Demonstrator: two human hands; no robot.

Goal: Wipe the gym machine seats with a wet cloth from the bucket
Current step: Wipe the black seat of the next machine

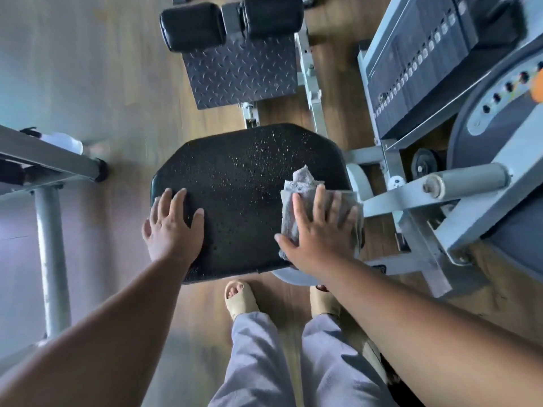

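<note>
Mid-wipe, seat (235,186) at frame centre beaded with droplets, so mostly unwiped: right hand (320,230) presses flat on grey cloth (296,195) at its right edge, left hand (173,224) flat, bracing lower-left corner; bucket not visible.

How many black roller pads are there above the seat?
2: left roller pad and right roller pad sit side by side at the top, beyond the footplate and the seat. More may lie outside the frame.

I saw my right hand (320,227) hiding most of the cloth (299,186); the weight stack (417,69) ran off-frame.
</note>
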